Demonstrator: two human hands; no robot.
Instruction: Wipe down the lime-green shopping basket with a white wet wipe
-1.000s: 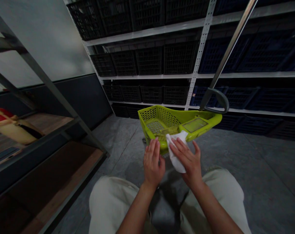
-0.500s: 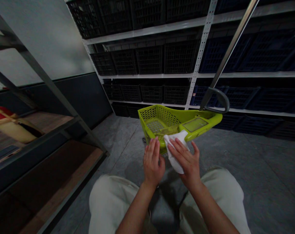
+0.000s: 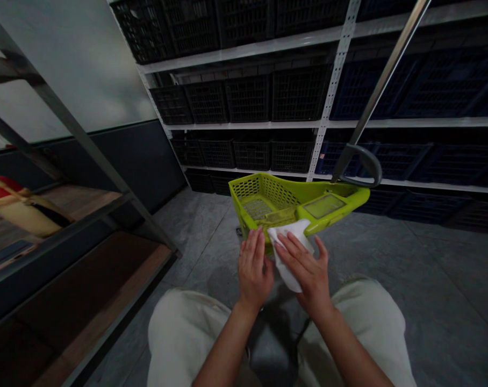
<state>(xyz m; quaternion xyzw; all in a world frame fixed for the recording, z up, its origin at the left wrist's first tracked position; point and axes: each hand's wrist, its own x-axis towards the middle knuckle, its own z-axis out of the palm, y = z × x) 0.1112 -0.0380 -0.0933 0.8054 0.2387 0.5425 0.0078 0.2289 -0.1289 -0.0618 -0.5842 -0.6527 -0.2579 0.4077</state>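
Observation:
A lime-green shopping basket [image 3: 280, 188] with perforated walls stands before me, its narrow end pointing right. My left hand [image 3: 254, 263] rests against its near left side, fingers straight and close together, thumb apart. With my right hand [image 3: 304, 266] I hold a white cloth [image 3: 288, 277] against the near wall, fingers laid flat over it. Part of the cloth hangs below the rim. From the basket's right end a metal pole [image 3: 383, 88] with a grey loop [image 3: 367, 164] at its foot rises to the upper right.
White racks [image 3: 244, 126] behind the basket carry black crates [image 3: 248, 99] and blue crates [image 3: 373, 88]. On the left stands a metal-framed shelf [image 3: 93, 199] bearing a red and cream item [image 3: 26, 209] and a phone-like object [image 3: 8, 252]. Grey floor [image 3: 203, 226] lies around my knees.
My right hand and the cloth have shifted slightly down and left along the near wall. The basket has moved a touch right; my left hand stays almost in place.

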